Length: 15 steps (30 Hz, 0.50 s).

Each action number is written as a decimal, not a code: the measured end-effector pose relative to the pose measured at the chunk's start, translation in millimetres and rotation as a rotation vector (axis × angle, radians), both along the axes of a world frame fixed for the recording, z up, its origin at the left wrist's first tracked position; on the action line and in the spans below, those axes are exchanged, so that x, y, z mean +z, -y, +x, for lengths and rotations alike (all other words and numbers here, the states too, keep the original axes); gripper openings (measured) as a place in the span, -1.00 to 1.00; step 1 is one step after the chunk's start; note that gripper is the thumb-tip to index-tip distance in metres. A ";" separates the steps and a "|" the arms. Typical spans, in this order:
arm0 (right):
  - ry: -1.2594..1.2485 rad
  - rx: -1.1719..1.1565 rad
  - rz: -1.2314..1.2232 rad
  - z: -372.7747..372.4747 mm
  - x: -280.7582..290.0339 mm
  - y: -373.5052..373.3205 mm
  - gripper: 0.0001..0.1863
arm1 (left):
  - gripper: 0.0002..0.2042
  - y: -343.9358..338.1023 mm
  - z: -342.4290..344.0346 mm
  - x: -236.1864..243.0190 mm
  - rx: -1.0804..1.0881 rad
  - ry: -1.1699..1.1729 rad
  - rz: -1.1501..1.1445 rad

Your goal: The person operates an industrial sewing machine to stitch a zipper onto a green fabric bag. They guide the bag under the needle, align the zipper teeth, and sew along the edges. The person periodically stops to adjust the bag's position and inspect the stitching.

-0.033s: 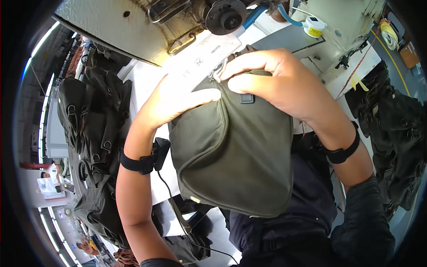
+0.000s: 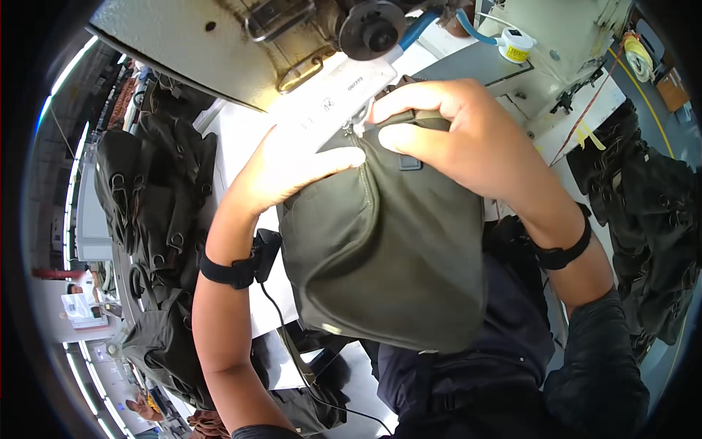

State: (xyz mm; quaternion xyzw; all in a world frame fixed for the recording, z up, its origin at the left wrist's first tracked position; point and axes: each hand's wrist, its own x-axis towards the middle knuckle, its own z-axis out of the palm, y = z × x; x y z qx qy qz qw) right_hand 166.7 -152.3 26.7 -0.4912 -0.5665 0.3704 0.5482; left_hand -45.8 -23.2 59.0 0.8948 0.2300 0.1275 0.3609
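A dark olive-green fabric bag [image 2: 402, 256] hangs from the machine bed toward my lap, with a curved piped seam down its front. My left hand [image 2: 292, 172] lays its thumb on the bag beside the top of that seam; its fingers are hidden behind the fabric and the machine. With thumb and bent fingers, my right hand [image 2: 453, 132] pinches the bag's upper edge, just right of the presser foot [image 2: 357, 121]. Below the right thumb sits a small dark tab [image 2: 410, 162]. The sewing machine's head [image 2: 336, 91] covers the stitching point in part.
Several dark green bags [image 2: 157, 190] are piled at the left, and more dark bags [image 2: 647, 219] lie at the right. A flywheel-like knob [image 2: 371, 31] juts from the machine above my hands. A thin cable [image 2: 281, 314] runs down from my left wrist strap.
The bag's lower part has shifted slightly up and right, and its folds have changed. The small tab has moved slightly right. Both hands keep nearly the same place.
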 end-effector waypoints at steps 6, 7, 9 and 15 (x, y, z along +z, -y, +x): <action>0.359 -0.148 -0.042 13.8 3.0 -0.1 -0.78 | -0.51 13.8 -0.1 -0.7 0.203 -0.167 -0.248; 0.369 -0.148 -0.029 12.8 1.5 -0.7 -0.78 | -0.46 14.3 -2.1 -0.8 0.208 -0.158 -0.278; 0.384 -0.159 -0.006 11.4 0.9 -2.6 -0.78 | -0.42 11.6 -5.0 -5.7 0.162 -0.081 -0.277; 0.489 -0.201 -0.020 12.8 6.9 -6.5 -0.81 | -0.41 11.1 -9.1 -3.3 0.111 -0.091 -0.073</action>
